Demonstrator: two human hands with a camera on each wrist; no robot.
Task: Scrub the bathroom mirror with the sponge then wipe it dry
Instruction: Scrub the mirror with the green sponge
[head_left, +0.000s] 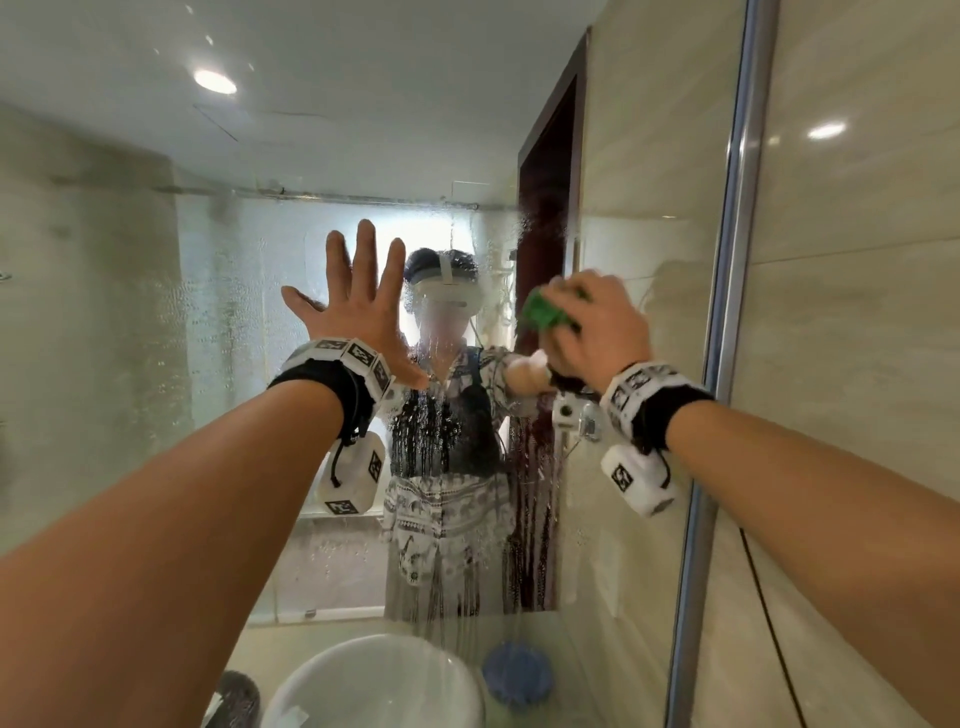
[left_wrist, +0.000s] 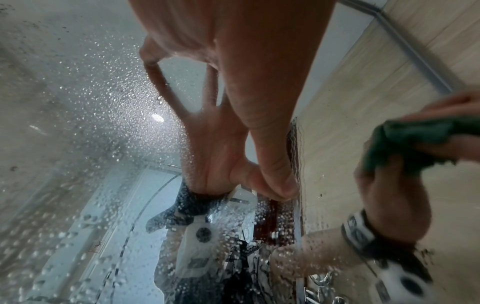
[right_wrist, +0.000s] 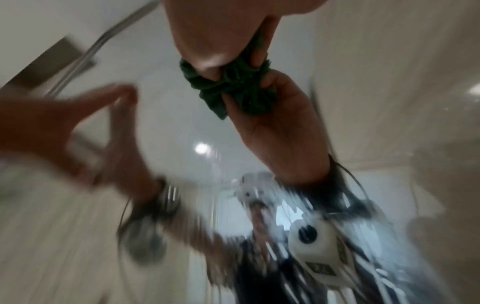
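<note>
The bathroom mirror (head_left: 234, 312) fills the head view, wet with droplets and with streaks running down its middle. My left hand (head_left: 358, 306) lies flat on the glass with fingers spread, left of centre. To its right, my right hand (head_left: 602, 322) grips a crumpled green sponge (head_left: 545, 312) against the mirror. In the left wrist view the left hand (left_wrist: 233, 61) touches the beaded glass (left_wrist: 78, 102), with the sponge (left_wrist: 415, 139) at the right edge. The blurred right wrist view shows my right hand's fingers (right_wrist: 221, 41) curled round the sponge (right_wrist: 233, 88), which is pressed to the mirror.
A metal frame strip (head_left: 727, 312) bounds the mirror on the right, with a beige tiled wall (head_left: 857, 364) beyond it. A white basin (head_left: 379, 686) and a blue round object (head_left: 517, 670) show at the bottom. A person with a headset is reflected in the middle.
</note>
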